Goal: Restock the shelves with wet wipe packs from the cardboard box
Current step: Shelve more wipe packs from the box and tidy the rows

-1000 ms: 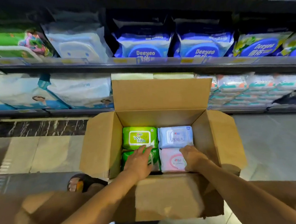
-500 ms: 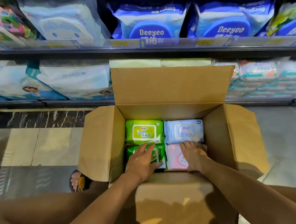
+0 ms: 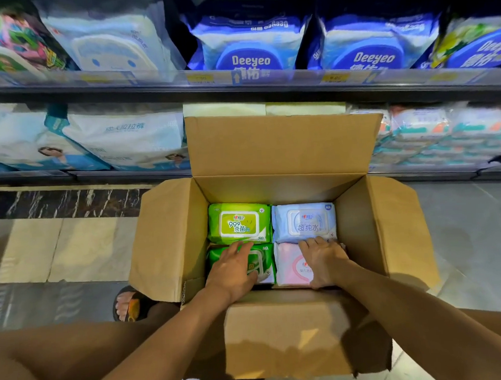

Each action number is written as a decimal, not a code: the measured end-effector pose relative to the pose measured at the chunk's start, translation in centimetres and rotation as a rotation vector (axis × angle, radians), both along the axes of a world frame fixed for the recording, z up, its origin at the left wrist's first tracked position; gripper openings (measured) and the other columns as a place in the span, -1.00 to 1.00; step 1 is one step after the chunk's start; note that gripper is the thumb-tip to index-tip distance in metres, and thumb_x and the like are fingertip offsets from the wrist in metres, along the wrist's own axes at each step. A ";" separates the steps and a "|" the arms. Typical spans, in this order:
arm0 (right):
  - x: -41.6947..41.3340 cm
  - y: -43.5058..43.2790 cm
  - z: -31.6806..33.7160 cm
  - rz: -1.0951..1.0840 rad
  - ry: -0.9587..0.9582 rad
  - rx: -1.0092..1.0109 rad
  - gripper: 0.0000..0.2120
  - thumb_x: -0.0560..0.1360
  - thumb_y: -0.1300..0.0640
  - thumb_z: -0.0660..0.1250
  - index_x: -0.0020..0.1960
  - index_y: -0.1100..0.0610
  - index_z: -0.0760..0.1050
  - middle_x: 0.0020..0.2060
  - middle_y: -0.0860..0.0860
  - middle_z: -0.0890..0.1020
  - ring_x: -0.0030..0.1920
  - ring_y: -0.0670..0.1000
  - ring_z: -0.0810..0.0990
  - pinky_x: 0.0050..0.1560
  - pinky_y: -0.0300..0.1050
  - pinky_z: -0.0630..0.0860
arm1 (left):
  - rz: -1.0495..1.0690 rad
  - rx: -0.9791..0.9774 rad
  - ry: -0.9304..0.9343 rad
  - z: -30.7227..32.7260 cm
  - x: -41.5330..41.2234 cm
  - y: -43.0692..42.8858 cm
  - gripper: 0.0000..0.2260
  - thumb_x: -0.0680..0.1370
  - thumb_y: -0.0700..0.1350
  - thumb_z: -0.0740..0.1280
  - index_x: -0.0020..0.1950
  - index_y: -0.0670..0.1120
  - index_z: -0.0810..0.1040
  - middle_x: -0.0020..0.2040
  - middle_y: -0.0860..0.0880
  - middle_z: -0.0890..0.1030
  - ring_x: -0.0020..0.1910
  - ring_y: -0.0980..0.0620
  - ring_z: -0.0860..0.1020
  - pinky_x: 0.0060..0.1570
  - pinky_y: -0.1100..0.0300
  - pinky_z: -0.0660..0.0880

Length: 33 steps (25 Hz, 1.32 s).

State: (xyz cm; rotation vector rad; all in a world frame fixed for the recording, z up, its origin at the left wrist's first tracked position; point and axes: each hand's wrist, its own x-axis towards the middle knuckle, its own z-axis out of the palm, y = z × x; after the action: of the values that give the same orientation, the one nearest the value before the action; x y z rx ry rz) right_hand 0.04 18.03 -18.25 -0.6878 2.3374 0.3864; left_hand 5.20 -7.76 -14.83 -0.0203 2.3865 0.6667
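Observation:
An open cardboard box point(image 3: 170, 243) stands on the floor in front of the shelves and holds four wet wipe packs in view. At the far side lie a green pack point(image 3: 239, 223) and a pale blue pack point(image 3: 303, 221). My left hand point(image 3: 231, 271) lies over the near green pack point(image 3: 262, 263), fingers at its far edge and thumb at its near edge. My right hand point(image 3: 322, 259) grips the pink pack point(image 3: 290, 264) the same way. Both near packs still rest in the box.
The low shelf behind the box holds stacked white wipe packs point(image 3: 435, 135) on the right and large diaper bags point(image 3: 121, 136) on the left. Blue Deeyeo bags point(image 3: 251, 47) fill the shelf above. My sandalled foot point(image 3: 130, 305) is left of the box on the tiled floor point(image 3: 468, 234).
My head has come closer to the box and shelves. Both hands have slid forward over the near packs, with the fingers now reaching their far edges.

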 end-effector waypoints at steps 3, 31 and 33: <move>-0.8 0.1 2.8 -0.004 -0.013 -0.001 -0.11 0.29 -0.28 0.49 0.45 0.07 0.23 0.30 0.07 0.46 0.30 0.11 0.45 0.25 0.12 0.43 | 0.125 0.095 -0.018 0.2 0.0 0.1 -0.32 0.57 0.07 0.41 0.64 0.04 0.22 0.59 -0.07 0.30 0.54 -0.10 0.31 0.47 0.04 0.34; 0.7 -4.8 21.2 -0.063 0.028 -0.470 0.00 0.34 -0.24 0.52 0.63 -0.05 0.10 0.50 -0.01 0.36 0.48 0.04 0.31 0.45 -0.03 0.30 | 0.819 0.793 0.003 10.2 3.9 -0.5 -0.44 0.27 0.00 0.71 0.20 -0.05 0.64 0.05 0.01 0.76 0.02 0.02 0.74 0.13 -0.05 0.66; -0.4 -3.0 20.7 -0.185 0.040 -0.531 -0.12 0.43 -0.14 0.49 0.62 -0.03 0.16 0.53 0.00 0.34 0.51 0.04 0.29 0.47 -0.07 0.29 | 0.867 0.718 0.039 9.3 3.9 -1.5 -0.61 0.34 -0.09 0.69 0.09 -0.05 0.65 -0.05 0.05 0.76 -0.08 0.06 0.73 -0.02 0.08 0.68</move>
State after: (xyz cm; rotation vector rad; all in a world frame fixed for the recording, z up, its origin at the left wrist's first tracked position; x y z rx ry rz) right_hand -0.32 14.98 2.42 -0.6953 2.5332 -0.3202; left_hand 9.11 -9.22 -5.51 -0.7593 1.9641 1.8867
